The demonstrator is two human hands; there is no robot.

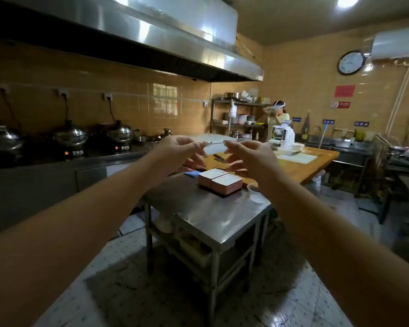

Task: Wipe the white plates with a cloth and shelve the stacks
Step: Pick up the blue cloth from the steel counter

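Far left: lidded pots (70,135) are sitting along the steel counter under the hood, well apart from the work.

Left hand (178,152): it is hovering in the air above the surface (198,215), fingers loosely curled, holding nothing.

Blue cloth (192,173): it is lying bunched on the surface just left of the plates, partly hidden behind the left hand.

White plates (220,182): two stacks of square plates are standing side by side, touching or nearly so, near the far end of the surface, below and between the hands.

Right hand (250,159): it is hanging level with the left, fingers loosely curled, gripping nothing; the fingertips of the two hands are near but apart.

Clear plastic cup (255,192): it is standing just right of the stacks, near the surface's edge.

Far right: another person (279,116) is standing at a shelf rack, well away.

Risks, as judged: neither stack looks wiped yet. A reach for the right stack is likely to brush the cup and tip it off the edge. Lifting a whole stack with one hand could let the glazed plates slide and spill.
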